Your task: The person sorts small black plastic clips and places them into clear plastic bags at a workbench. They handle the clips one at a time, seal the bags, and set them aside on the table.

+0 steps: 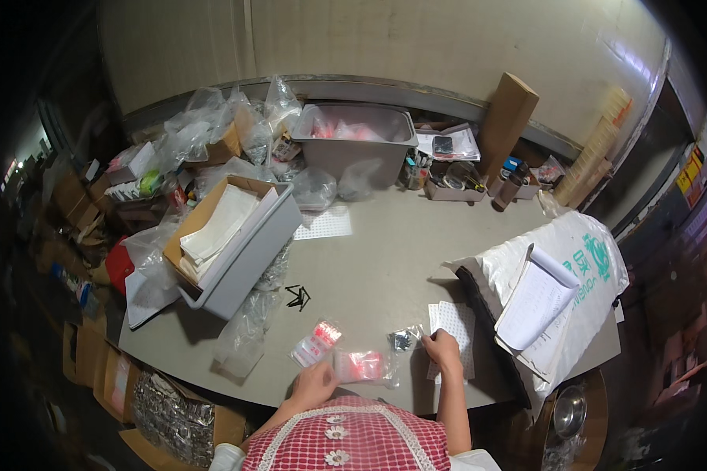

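My right hand [443, 348] pinches the right edge of a small clear plastic bag [405, 340] of small black parts, beside printed sheets [458, 329]. My left hand [317, 382] rests near the table's front edge, by the lower left corner of a clear bag with red-marked contents [362, 366]; its fingertips are bent, and whether they hold anything is unclear. Another plastic packet with red and white markings [318, 342] lies just above that hand. Several loose black screw-like pieces [297, 298] sit farther up on the left.
A grey bin holding a carton of papers [241, 253] stands left. At the back are a deep grey tub [356, 156], plastic bags [313, 188], a pen holder [416, 173] and a dark bottle [510, 187]. A large white sack [601, 282] bearing a notepad [536, 303] lies right.
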Motion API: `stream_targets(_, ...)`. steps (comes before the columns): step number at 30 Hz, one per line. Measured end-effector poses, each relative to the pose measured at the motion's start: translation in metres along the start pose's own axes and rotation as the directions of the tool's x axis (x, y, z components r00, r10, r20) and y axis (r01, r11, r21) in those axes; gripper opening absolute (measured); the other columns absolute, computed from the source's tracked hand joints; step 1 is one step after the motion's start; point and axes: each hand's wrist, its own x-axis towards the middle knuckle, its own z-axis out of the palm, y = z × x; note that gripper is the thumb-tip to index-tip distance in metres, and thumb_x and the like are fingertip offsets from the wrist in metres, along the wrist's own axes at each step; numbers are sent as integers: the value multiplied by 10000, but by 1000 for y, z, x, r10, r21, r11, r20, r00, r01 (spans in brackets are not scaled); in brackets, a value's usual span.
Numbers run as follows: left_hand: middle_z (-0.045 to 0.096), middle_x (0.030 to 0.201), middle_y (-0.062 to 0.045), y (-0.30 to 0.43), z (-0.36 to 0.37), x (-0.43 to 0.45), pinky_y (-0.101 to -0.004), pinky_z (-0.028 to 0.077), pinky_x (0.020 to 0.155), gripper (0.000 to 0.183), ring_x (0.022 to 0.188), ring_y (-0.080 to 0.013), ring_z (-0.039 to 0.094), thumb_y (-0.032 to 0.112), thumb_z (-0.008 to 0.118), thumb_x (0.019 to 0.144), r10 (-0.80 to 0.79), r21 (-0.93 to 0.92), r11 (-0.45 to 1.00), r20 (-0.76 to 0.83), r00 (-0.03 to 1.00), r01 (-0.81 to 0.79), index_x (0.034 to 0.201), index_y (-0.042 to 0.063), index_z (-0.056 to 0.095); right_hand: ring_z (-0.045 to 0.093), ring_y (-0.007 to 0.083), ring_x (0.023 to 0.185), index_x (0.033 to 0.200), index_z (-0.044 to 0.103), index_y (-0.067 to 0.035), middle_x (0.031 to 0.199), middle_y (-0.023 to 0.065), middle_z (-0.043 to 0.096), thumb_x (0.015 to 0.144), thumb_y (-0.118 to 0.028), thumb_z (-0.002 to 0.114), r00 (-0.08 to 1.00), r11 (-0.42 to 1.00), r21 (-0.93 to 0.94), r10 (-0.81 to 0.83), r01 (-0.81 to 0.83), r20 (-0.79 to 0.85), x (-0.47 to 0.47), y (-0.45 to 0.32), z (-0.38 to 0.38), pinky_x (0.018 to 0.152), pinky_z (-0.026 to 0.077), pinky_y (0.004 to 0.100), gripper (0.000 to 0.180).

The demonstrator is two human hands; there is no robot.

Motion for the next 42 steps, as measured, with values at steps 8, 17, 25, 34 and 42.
stream_targets(8, 662, 804, -110, 0, 2, 1, -380, 525, 675, 266, 750, -262, 669, 247, 790, 838, 21, -13, 1000, 58, 998, -21, 870, 40, 626, 640, 158, 603, 939, 706, 7, 746, 75, 671, 941, -348, 692, 927, 778, 594, -40, -205, 372, 9, 2, 18, 538, 492, 307, 356)
stream_targets(17, 681, 865, -134, 1, -1, -3, -413, 526, 707, 279, 806, -312, 679, 299, 772, 845, -41, -77, 996, 95, 995, 49, 894, 60, 637, 586, 118, 663, 910, 652, -14, 783, 37, 626, 951, -282, 706, 934, 482, 849, -151, -216, 324, 8, -1, 23, 614, 521, 273, 277)
stream_targets(25, 676, 882, -128, 4, -1, -4, -404, 529, 716, 295, 812, -300, 680, 317, 770, 854, -62, -75, 995, 85, 994, 68, 925, 59, 646, 586, 126, 638, 974, 629, 0, 800, 57, 635, 884, -188, 703, 972, 467, 867, -58, -174, 226, 13, -15, 21, 579, 496, 264, 221)
stream_targets(34, 679, 861, -127, 5, -6, -9, -394, 530, 692, 305, 774, -289, 683, 322, 774, 860, -33, -103, 994, 56, 998, 38, 935, 56, 647, 700, 221, 742, 1106, 657, 60, 886, 108, 682, 864, -55, 715, 927, 504, 831, -141, -235, 348, 4, -20, 3, 655, 599, 335, 274)
stream_targets(42, 692, 823, -75, 31, -5, 12, -323, 524, 716, 268, 771, -157, 656, 236, 802, 867, -57, -238, 969, 37, 998, 64, 950, 23, 662, 719, 231, 763, 1098, 670, 49, 951, 120, 697, 916, -113, 687, 733, 628, 748, -403, -213, 547, -61, -72, -22, 710, 617, 335, 244)
